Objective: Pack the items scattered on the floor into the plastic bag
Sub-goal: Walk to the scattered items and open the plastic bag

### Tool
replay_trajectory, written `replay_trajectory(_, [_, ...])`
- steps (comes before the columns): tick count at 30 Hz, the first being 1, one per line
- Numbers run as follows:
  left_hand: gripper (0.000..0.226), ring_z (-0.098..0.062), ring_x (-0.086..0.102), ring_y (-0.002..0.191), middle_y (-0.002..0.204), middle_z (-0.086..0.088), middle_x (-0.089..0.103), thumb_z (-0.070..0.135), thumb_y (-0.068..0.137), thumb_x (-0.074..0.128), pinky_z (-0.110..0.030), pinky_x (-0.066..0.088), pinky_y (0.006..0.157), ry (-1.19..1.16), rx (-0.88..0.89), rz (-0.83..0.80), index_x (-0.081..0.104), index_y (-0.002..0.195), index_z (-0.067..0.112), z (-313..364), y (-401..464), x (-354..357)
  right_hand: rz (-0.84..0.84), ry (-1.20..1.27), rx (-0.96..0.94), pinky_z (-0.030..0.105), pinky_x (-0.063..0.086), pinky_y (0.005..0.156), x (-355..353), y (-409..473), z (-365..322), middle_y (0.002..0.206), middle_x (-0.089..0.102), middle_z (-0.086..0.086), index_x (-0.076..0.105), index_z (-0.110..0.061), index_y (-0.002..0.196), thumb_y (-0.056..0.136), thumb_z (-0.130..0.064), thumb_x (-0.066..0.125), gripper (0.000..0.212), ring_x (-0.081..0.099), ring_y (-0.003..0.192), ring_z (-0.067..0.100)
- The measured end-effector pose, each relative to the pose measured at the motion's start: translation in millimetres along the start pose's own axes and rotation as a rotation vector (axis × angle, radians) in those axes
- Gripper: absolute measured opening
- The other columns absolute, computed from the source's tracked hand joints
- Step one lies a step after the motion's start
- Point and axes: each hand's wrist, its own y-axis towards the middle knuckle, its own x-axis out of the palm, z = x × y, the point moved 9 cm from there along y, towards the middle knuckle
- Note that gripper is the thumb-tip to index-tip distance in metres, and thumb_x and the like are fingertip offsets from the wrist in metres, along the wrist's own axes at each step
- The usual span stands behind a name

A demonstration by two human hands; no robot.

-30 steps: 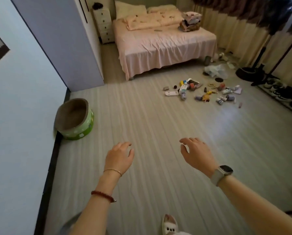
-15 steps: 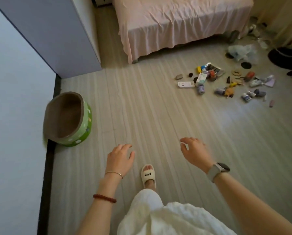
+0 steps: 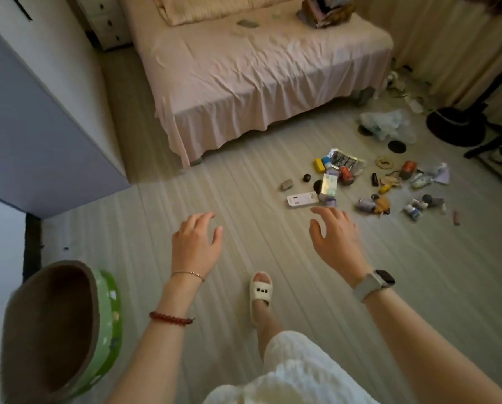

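Both hands are hanging out in front, holding nothing: the left hand (image 3: pixel 195 243) with fingers relaxed and spread, the right hand (image 3: pixel 335 240) likewise loose, the two well apart over bare floor (image 3: pixel 418 287). The items (image 3: pixel 360 182) are lying scattered at about 2 o'clock, a white box (image 3: pixel 302 199) nearest the right hand, and the bag (image 3: pixel 385 125) is sitting crumpled beyond them near the bed (image 3: pixel 258 68). A slippered foot (image 3: pixel 260 295) is stepping toward the pile. The likely trouble: small pieces are lying close together, so a careless step could kick or crush them, and the limp bag may collapse shut unless one hand is holding its mouth wide.
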Motion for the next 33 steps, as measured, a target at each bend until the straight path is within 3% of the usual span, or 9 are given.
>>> replay_trajectory(3, [0.037,-0.031,0.05,0.116,0.123,-0.014,0.057,0.024,0.089,0.052,-0.042,0.039,0.095,-0.02,-0.068,-0.055,0.053,0.123,0.01,1.1,82.8,15.0,-0.056,0.044,0.044,0.042,0.037,0.103,10.2,85.9,-4.7,0.133,0.051,0.006,0.047,-0.02,0.127,0.092,-0.03,0.043,0.036,0.043,0.124,0.023])
replay_trajectory(11, [0.038,-0.029,0.051,0.114,0.122,-0.012,0.057,0.029,0.089,0.049,-0.039,0.041,0.093,0.046,0.096,-0.16,0.055,0.12,0.009,38.1,300.8,36.4,-0.216,0.022,0.076,0.041,0.033,0.102,24.6,285.3,-37.1,0.131,0.052,0.003,0.047,-0.022,0.126,0.094,-0.034,0.039,0.035,0.042,0.123,0.022])
replay_trajectory(19, [0.037,-0.026,0.048,0.119,0.129,-0.007,0.053,0.028,0.09,0.049,-0.038,0.036,0.098,0.171,0.063,-0.335,0.054,0.123,0.013,18.4,503.1,110.8,-0.201,0.01,0.261,0.043,0.027,0.107,50.3,461.4,-4.6,0.136,0.048,0.001,0.044,-0.023,0.13,0.095,-0.034,0.035,0.038,0.036,0.13,0.022])
replay_trajectory(26, [0.037,-0.029,0.046,0.12,0.131,-0.009,0.052,0.027,0.09,0.048,-0.039,0.035,0.097,0.218,0.272,-0.421,0.052,0.124,0.013,94.0,737.9,141.1,-0.174,0.097,0.476,0.041,0.037,0.104,25.5,633.4,23.7,0.135,0.049,0.007,0.042,-0.018,0.132,0.095,-0.033,0.036,0.041,0.039,0.127,0.026])
replay_trajectory(33, [0.039,-0.027,0.043,0.123,0.133,-0.008,0.05,0.026,0.091,0.045,-0.039,0.035,0.101,0.279,0.55,-0.625,0.048,0.128,0.014,234.2,857.3,240.1,-0.034,0.152,0.783,0.041,0.039,0.098,-17.7,715.3,105.2,0.131,0.054,0.005,0.047,-0.019,0.129,0.094,-0.031,0.035,0.038,0.043,0.122,0.026])
